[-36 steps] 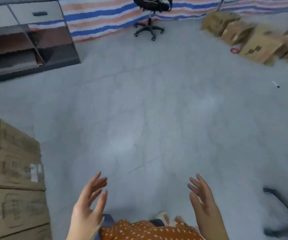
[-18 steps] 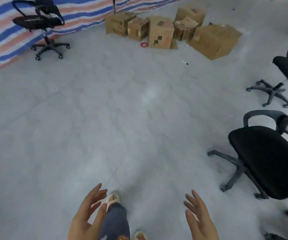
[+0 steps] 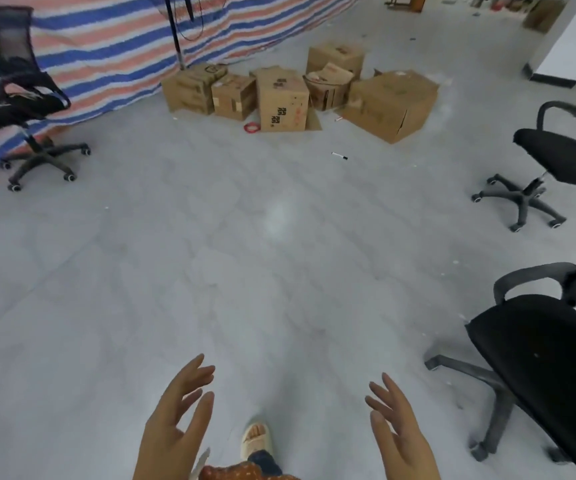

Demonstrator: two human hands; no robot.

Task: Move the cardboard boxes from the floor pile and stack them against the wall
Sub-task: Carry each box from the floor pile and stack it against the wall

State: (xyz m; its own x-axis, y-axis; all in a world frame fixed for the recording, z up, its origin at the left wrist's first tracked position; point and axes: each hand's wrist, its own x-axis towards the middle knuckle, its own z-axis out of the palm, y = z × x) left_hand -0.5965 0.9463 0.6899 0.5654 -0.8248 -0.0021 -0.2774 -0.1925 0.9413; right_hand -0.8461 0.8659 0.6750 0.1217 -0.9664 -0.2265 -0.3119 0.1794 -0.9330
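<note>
Ahead, your left hand and right hand hover wide and empty, fingers spread over the smooth grey floor, while the brown, blocky cardboard boxes sit piled far off beside the striped woven tarp.

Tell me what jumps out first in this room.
A cluster of brown cardboard boxes sits on the grey floor before a red, white and blue striped tarp. Black swivel office chairs stand at the right, and the open left hand and right hand reach forward, empty.
</note>
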